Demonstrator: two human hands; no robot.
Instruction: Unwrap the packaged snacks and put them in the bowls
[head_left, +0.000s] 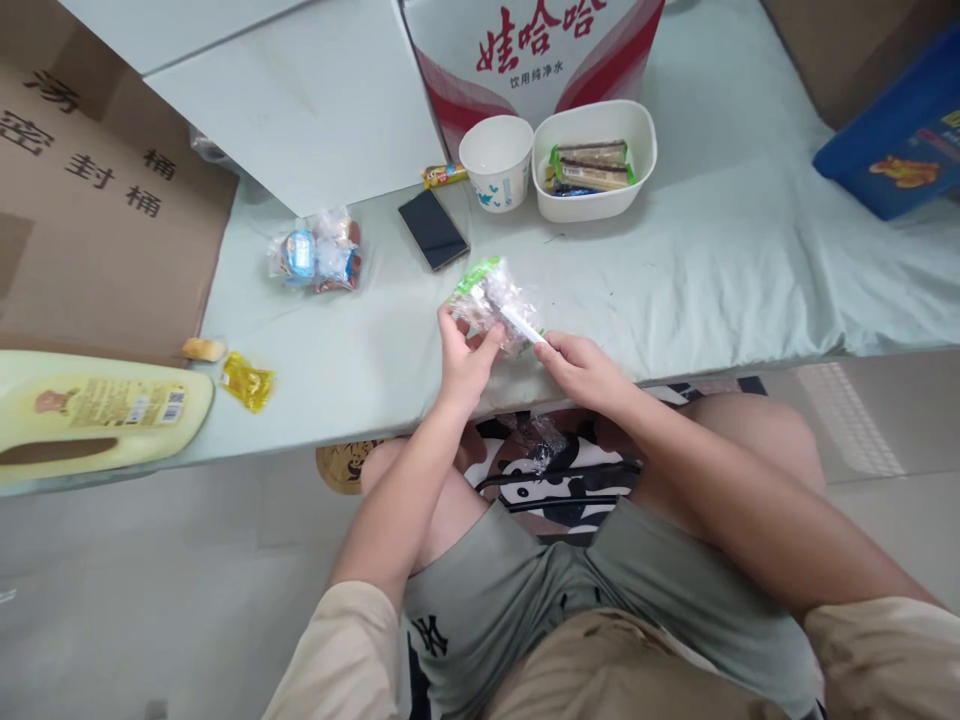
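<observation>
My left hand [471,355] is closed on a crinkled clear plastic snack package [480,290] with bright green parts, near the front edge of the bed-like surface. In my right hand [581,368] is a slim white tool [523,323], possibly a knife, held by its near end. Its far end points up and left and lies against the package. The package covers that tip, so I cannot tell whether it has gone through the plastic. Just beyond the package lies a dark phone [433,230].
A white paper tub [498,190] and a white container [596,207] with wrapped bars stand behind. Bagged snacks [319,255], a yellow wrapper [247,382], a small bread piece [203,349] and a large yellow bottle [161,440] lie left. A blue package [900,150] is right.
</observation>
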